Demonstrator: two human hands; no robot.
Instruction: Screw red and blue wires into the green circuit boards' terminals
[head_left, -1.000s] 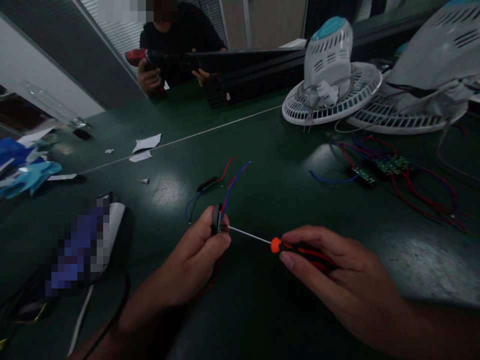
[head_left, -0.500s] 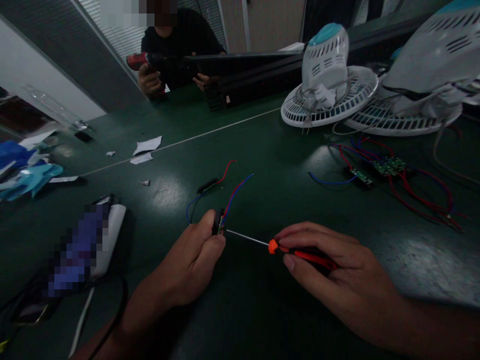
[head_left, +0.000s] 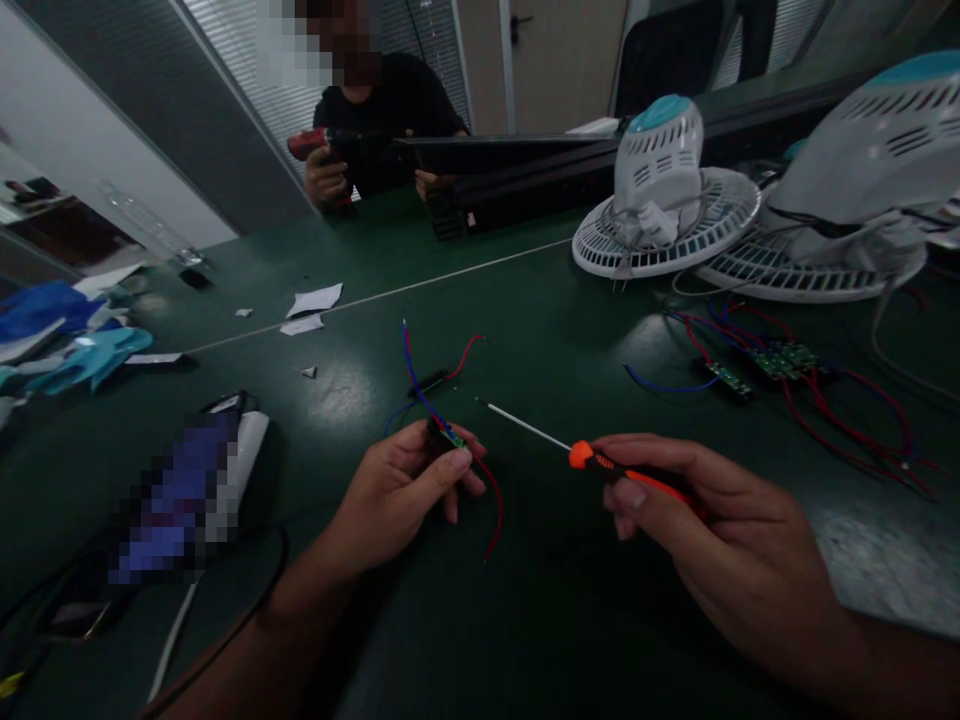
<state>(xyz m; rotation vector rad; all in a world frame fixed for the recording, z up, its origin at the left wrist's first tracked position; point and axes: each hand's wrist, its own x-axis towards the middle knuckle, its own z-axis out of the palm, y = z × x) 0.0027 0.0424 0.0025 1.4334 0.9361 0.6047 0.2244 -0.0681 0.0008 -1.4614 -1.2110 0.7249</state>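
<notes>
Between the thumb and fingers of my left hand (head_left: pixel 409 485) is a small green circuit board (head_left: pixel 453 437) with a black part on it. Blue and red wires rise from the board, and a red wire hangs down on its right. My right hand (head_left: pixel 720 530) grips an orange and black screwdriver (head_left: pixel 630 472) by the handle. Its thin shaft points left, and the tip is in the air, apart from the board. Just beyond my left hand, a second black module (head_left: pixel 428 383) with a red and a blue wire lies on the table.
Several wired circuit boards (head_left: pixel 784 360) lie at the right, below two white fans (head_left: pixel 667 225). A phone-like device (head_left: pixel 176 500) is at the left, near blue gloves (head_left: pixel 90 355) and paper scraps (head_left: pixel 315 299). Across the green table (head_left: pixel 525 330), a person holds a red power drill (head_left: pixel 309 143).
The screwdriver tip has moved away from the board. My left hand has turned the board, so its green face and a hanging red wire now show. The view has shifted slightly.
</notes>
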